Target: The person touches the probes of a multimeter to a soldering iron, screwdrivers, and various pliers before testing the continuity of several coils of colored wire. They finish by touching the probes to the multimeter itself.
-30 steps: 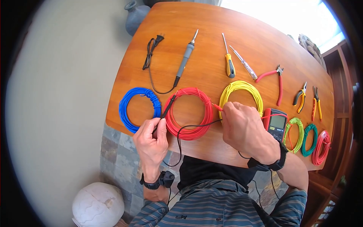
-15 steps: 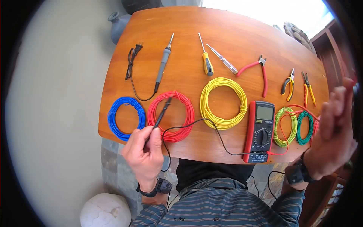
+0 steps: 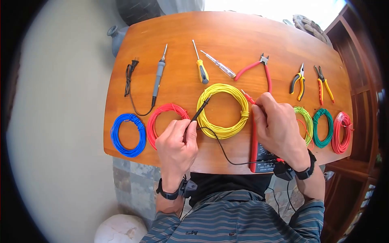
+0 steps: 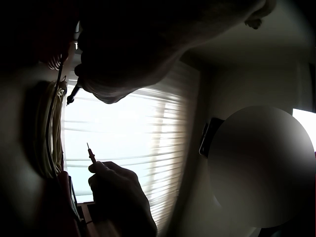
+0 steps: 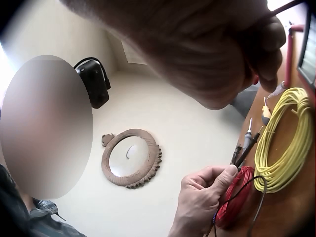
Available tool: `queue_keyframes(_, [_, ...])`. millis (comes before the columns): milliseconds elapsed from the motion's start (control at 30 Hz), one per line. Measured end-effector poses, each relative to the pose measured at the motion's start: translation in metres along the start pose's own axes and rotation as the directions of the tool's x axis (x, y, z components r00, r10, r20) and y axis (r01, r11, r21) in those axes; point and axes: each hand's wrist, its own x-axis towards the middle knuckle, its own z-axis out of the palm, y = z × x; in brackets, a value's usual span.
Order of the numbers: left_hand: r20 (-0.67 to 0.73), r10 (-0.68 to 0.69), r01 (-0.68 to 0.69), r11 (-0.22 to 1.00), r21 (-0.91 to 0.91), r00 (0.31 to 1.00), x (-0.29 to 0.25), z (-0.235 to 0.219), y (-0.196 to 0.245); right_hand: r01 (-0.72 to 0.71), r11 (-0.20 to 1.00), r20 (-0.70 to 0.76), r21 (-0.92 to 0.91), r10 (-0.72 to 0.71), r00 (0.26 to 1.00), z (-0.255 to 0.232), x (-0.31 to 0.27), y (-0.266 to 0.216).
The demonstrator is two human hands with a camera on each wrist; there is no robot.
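My left hand [image 3: 177, 145] pinches the black probe [image 3: 200, 110], whose tip lies over the left part of the yellow wire coil [image 3: 223, 131] in the head view. The red probe [image 3: 248, 97] is pinched in my right hand [image 3: 282, 129], its tip pointing up-left at the coil's right edge. Beneath the right hand is the red and black multimeter [image 3: 254, 152], its screen hidden. A black lead [image 3: 223, 150] runs from it to the left. In the right wrist view the left hand [image 5: 200, 200] holds the black probe [image 5: 249, 147] beside the yellow coil [image 5: 261, 163].
Blue coil [image 3: 114, 135] and red coil [image 3: 152, 123] lie at left; light green [image 3: 309, 121], green [image 3: 316, 127] and red-pink coils [image 3: 337, 139] at right. Along the back are a soldering iron [image 3: 158, 77], screwdriver [image 3: 202, 73], tester [image 3: 221, 65], cutters [image 3: 268, 75] and two pliers [image 3: 302, 83].
The left hand has carried the black probe right, from the red coil to the yellow one. The right hand swung out to the right, then came back over the multimeter with the red probe.
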Motion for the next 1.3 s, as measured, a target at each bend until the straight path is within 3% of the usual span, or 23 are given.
queue_keyframes(400, [0.066,-0.014,0.013,1.000,0.009,0.998,0.002,0.000,0.002,-0.006,0.999,0.064,-0.051,0.010,0.998,0.006,0.001,0.010])
queue_keyframes(700, [0.009,-0.037,0.037,0.999,0.010,0.999,0.004,0.006,-0.001,-0.025,0.997,0.144,-0.078,0.037,0.989,0.015,0.002,0.008])
queue_keyframes(900, [0.001,-0.053,0.053,0.999,0.013,0.999,0.007,0.005,-0.003,-0.010,0.996,0.097,-0.090,0.018,0.995,0.014,0.006,0.010])
queue_keyframes(1233, [0.111,-0.108,0.108,0.994,0.008,0.988,0.005,-0.004,0.005,-0.061,0.992,0.142,-0.108,0.076,0.987,0.012,0.001,0.011])
queue_keyframes(1300, [0.121,-0.116,0.117,0.993,0.001,0.986,0.005,-0.004,0.005,0.006,0.996,0.143,-0.090,0.007,0.990,0.012,0.000,0.011])
